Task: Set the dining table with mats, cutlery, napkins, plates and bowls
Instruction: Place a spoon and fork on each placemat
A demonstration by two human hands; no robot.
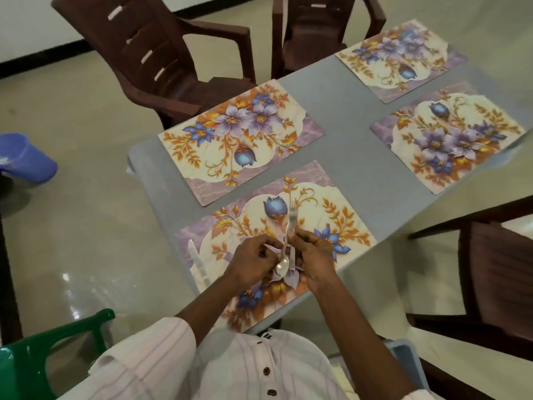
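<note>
Glossy pale floor tiles are surrounding a grey-topped dining table [340, 145], which is carrying four rectangular floral placemats in purple, blue and orange; the nearest floral placemat [346, 220] is lying right in front of the person, a second placemat [245, 134] is lying just beyond it, and two further placemats [403, 59] [450, 140] are sitting towards the far right end.

Both hands are hovering together over the middle of the nearest mat. The left hand [253, 261] is pinching a silver metal spoon [281, 268], whose bowl is pointing back towards the person; the right hand [314, 255] is gripping a silver metal fork [292, 215] with curled fingers, its tines pointing away. The two handles are crossing or touching between the fingertips, though exactly which fingers are touching which handle is hard to tell. A pale table knife [196, 255] is lying on the left edge of the same mat, apart from the hands.

Two brown plastic armchairs [161, 53] [317, 24] are standing at the far side; a dark wooden chair [496, 269] is standing at the right; a green plastic chair [43, 350] is showing at the lower left; a blue plastic bucket [26, 160] is sitting on the floor at the left.
</note>
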